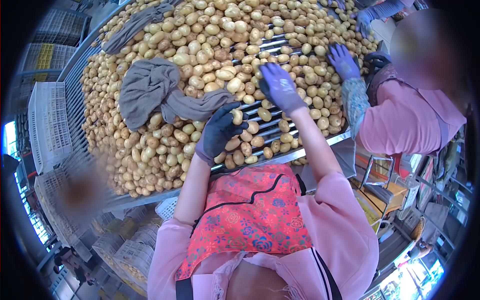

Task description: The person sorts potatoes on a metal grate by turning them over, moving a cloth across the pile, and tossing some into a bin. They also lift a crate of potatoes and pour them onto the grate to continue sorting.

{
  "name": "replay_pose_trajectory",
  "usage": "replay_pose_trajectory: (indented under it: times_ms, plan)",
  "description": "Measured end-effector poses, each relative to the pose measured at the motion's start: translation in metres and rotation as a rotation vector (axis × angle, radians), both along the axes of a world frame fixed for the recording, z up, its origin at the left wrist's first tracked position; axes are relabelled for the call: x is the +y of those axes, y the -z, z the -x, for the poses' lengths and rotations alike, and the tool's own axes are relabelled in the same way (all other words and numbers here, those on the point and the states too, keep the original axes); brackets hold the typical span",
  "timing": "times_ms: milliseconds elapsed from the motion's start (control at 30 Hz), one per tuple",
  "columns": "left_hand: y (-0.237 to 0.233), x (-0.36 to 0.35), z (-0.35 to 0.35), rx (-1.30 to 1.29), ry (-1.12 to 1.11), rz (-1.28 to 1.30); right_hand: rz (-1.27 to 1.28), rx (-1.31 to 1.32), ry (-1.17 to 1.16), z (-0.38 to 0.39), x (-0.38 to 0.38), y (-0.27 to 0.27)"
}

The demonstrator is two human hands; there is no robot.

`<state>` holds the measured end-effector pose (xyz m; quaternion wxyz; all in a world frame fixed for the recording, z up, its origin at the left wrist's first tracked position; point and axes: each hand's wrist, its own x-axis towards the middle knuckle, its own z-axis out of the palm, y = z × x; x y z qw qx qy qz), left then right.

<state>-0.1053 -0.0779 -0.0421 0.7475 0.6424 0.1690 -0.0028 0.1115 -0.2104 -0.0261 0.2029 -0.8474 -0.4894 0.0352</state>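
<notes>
My left hand, in a dark glove, is closed round a small potato just above the rollers. Purple on its back, the glove of my right hand lies over the potatoes with fingers stretched out; what is under its palm is hidden. Between my hands, metal rollers show with loose potatoes on them. A grey cloth lies on the heap beyond my left hand, one end reaching close to it.
At the right, a co-worker's purple-gloved hand rests on the potatoes. Another gloved hand is at the far right. A second grey cloth lies at the upper left. White crates stand left of the roller table.
</notes>
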Motion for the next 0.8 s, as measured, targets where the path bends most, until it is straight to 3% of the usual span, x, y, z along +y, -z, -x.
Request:
replay_pose_trajectory:
  times_ms: [100,167,200,233,267,367,400,500,533,567,633,667,700,733,767,800]
  plan:
    - [-0.010,0.003,-0.001,-0.159,0.031,-0.259,-0.009,-0.095,-0.062,-0.002,0.054,0.047]
    - [-0.036,0.000,-0.006,-0.185,-0.040,-0.660,-0.023,-0.163,-0.022,-0.006,0.072,0.072]
    - [-0.044,0.000,-0.006,-0.018,-0.121,-0.109,-0.064,-0.179,-0.026,-0.007,0.072,0.067]
    - [-0.053,-0.001,-0.006,0.135,-0.351,0.421,-0.094,-0.070,-0.032,-0.008,0.066,0.060]
    - [-0.053,0.000,-0.005,0.088,-0.192,-0.017,-0.122,-0.120,-0.046,-0.007,0.056,0.055]
    - [-0.037,0.003,0.002,-0.028,-0.053,-0.281,-0.050,-0.226,-0.038,-0.017,0.021,0.055]
    - [-0.038,0.002,0.001,-0.054,-0.127,0.146,-0.041,-0.269,-0.011,-0.023,0.007,0.058]
    - [-0.033,-0.008,0.003,-0.107,-0.198,0.366,0.059,-0.312,0.134,-0.019,-0.027,0.044]
    - [-0.023,-0.005,0.004,-0.146,-0.086,0.024,0.012,-0.285,0.196,-0.012,-0.035,0.038]
    - [-0.015,-0.005,0.003,-0.171,-0.037,-0.106,-0.034,-0.260,0.259,-0.005,-0.043,0.032]
    - [0.005,-0.009,-0.005,-0.164,0.056,-0.119,-0.379,0.043,0.071,0.015,-0.055,0.012]
    - [0.015,-0.017,-0.011,-0.141,0.107,-0.109,-0.365,0.150,-0.005,0.038,-0.059,-0.013]
    - [-0.005,-0.028,-0.020,-0.058,0.119,-0.058,-0.469,0.487,-0.043,0.060,-0.070,0.022]
    - [-0.039,-0.041,-0.029,0.109,0.125,0.050,-0.532,1.016,-0.116,0.088,-0.063,-0.035]
    - [-0.060,-0.050,-0.036,0.252,0.160,0.155,-0.512,0.888,-0.078,0.101,-0.065,-0.042]
    - [-0.074,-0.057,-0.043,0.359,0.225,0.266,-0.561,1.035,0.059,0.109,-0.076,-0.044]
